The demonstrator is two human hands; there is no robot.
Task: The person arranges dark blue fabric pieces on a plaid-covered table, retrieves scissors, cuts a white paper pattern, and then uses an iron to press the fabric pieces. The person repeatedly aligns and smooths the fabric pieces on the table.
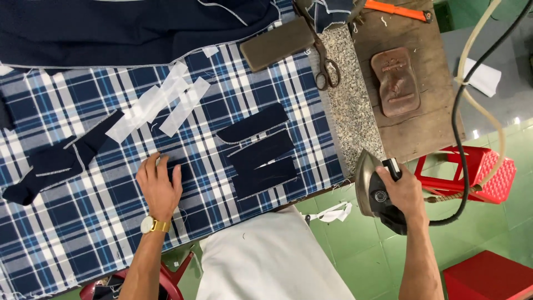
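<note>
Left hand (159,186) flat on a small navy fabric piece (186,173) on the plaid worktop (111,222) — right hand (404,191) clamped on the iron (373,189), off the edge. Its hose (463,139) could snag the red stool (483,172).

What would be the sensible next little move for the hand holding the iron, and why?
Probably swing the iron left over the plaid table toward the small dark piece. The right hand holds the iron off the table edge, soleplate tilted, while the left hand lies flat on that piece, as if steadying it.
</note>
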